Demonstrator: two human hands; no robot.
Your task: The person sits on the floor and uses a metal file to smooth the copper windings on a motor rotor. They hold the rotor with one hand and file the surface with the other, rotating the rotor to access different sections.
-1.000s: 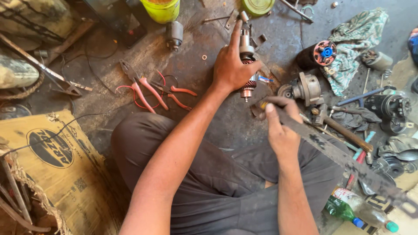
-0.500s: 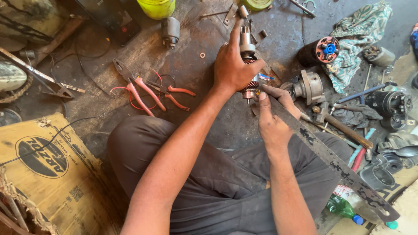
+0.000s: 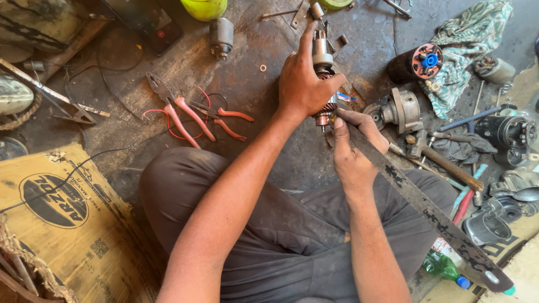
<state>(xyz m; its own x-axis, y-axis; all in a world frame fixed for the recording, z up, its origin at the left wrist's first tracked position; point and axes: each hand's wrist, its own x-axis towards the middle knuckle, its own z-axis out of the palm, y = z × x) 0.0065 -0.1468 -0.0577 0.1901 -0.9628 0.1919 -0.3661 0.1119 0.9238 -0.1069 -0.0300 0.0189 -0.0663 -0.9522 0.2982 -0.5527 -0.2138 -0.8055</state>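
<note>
My left hand (image 3: 303, 84) is wrapped around a motor armature (image 3: 322, 53), a metal shaft with copper windings, held upright over the grimy floor. My right hand (image 3: 353, 148) grips one end of a long dark hacksaw blade (image 3: 426, 210). The blade's near end touches the armature's lower copper part (image 3: 324, 116). The rest of the blade runs down to the right across my knee.
Two red-handled pliers (image 3: 191, 115) lie left of my hands. A hammer (image 3: 443, 160), motor housings (image 3: 401, 109), a patterned rag (image 3: 466, 39) and several metal parts crowd the right. A cardboard box (image 3: 62, 224) sits lower left; a green bottle (image 3: 443, 269) lower right.
My right hand has moved up and left with the blade, bringing its end against the armature's lower part. My left hand keeps holding the armature upright.
</note>
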